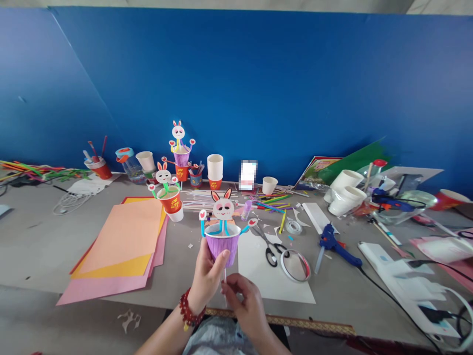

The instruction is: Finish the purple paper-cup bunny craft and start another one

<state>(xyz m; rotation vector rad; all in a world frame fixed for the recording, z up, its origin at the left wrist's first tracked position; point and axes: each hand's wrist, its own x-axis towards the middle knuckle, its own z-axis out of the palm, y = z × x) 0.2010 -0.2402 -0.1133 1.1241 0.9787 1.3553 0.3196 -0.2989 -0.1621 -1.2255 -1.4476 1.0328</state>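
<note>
My left hand (207, 276), with a red bead bracelet on the wrist, is wrapped round a purple paper cup (222, 246) and holds it upright above the table's near edge. A paper rabbit head (223, 207) with blue straw arms and heart-tipped hands rises out of the cup. Below the cup hangs a white stick (224, 277). My right hand (244, 296) pinches that stick just under the cup's base.
Coloured paper sheets (121, 241) lie at the left. Two other rabbit cups (170, 199) (181, 157) stand further back. Scissors (271, 246), tape rolls (295, 265), a blue glue gun (334, 244), white cups (345, 192), straws and cables crowd the right side. A blue wall stands behind.
</note>
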